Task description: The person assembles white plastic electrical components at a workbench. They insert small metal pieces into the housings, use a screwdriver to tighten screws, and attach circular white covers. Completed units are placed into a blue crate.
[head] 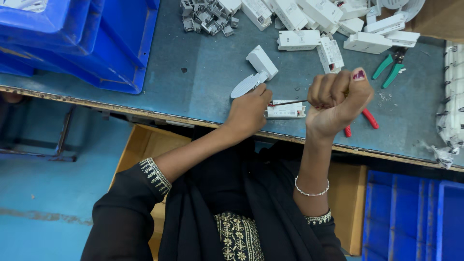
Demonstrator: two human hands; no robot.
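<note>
While the left hand (249, 110) presses down on a small white rectangular driver box (286, 111) lying at the near edge of the grey-blue workbench (203, 82), its fingers curled together over the box's left end, the right hand (338, 99) is balled into a tight fist, clamped on thin red-and-dark wires (289, 102) that run taut from the box to the fist. The box sits between the two hands, touching the left one. Just beyond the left hand's fingertips lie a grey oval plate (247, 85) and another white box (262, 62); under and just right of the right fist, red-handled pliers (369, 118) rest on the bench, with green-handled cutters (390, 71) further off. A heap of similar white boxes (319, 24) lies well beyond both hands, and blue bins (96, 43) stand far to the left. The box looks light, stiff plastic, likely to slide unless pinned flat, so the body is the place to hold it. The wires look thin and limp, prone to tearing at the entry point if jerked, so they seem best gripped close to the casing.
</note>
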